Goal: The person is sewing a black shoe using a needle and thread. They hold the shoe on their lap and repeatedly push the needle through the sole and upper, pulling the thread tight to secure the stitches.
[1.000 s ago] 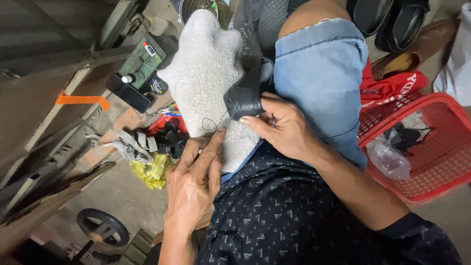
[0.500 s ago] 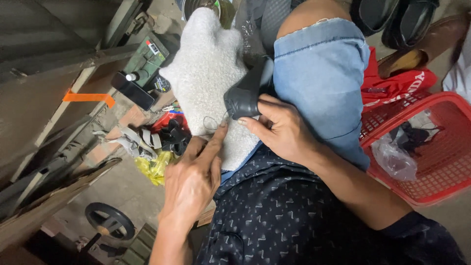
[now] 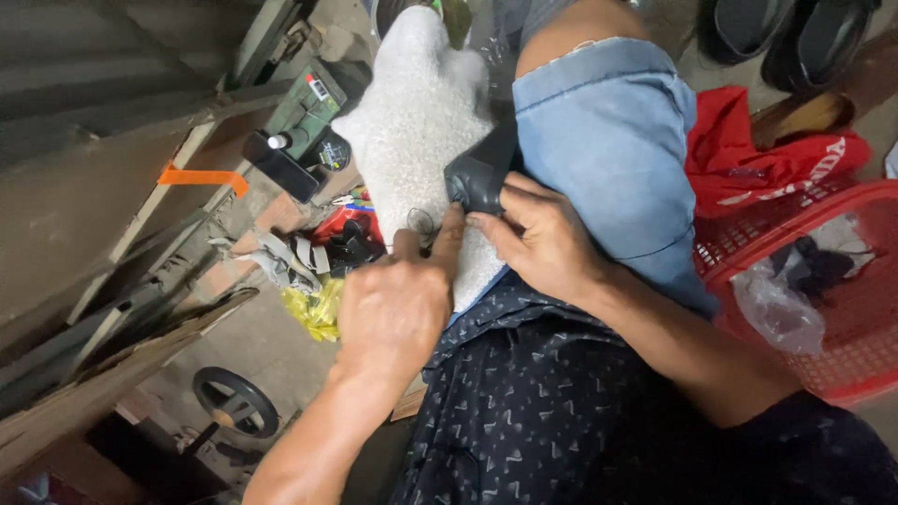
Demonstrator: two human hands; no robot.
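The left hand has curled its fingers since a moment ago, pinching a thin loop of thread on the white towel across the knee. At its 2 o'clock, the right hand presses a dark shoe piece, fingers bent; stitching looks underway.

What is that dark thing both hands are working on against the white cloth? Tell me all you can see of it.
The dark piece looks like black leather or rubber, smooth and slightly shiny, with a folded, angular shape. It lies on the fuzzy white cloth draped over the lap, beside the denim-covered knee. The right hand presses its lower edge with fingers and thumb; the left hand points a finger up to the same edge. A thin loop of thread or wire shows just below it.
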